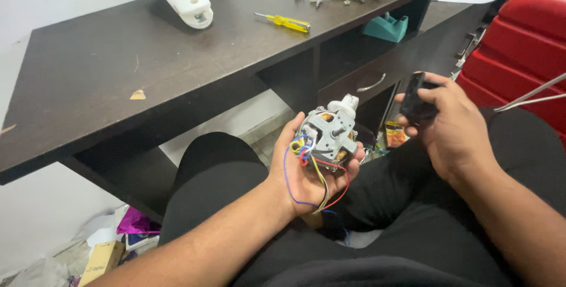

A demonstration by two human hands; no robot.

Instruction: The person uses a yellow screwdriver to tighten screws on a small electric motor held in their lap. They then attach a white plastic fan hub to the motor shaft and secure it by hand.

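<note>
A small fan motor (329,133) is cradled in the left hand (303,172) above the lap, its grip closed around the metal body. It is judged dense, stiff and heavy for its size; the loose coloured wires (306,175) are best left unpulled. A black part (416,101) is pinched in the right hand (451,128). Open room lies between the knees; the surface (118,80) edge is near on the left.

Single head-worn view; looks steeply down and forward from seated wearer; close range on lap and both forearms; dark desk (118,69) crosses upper frame; no second view shares scene.
</note>
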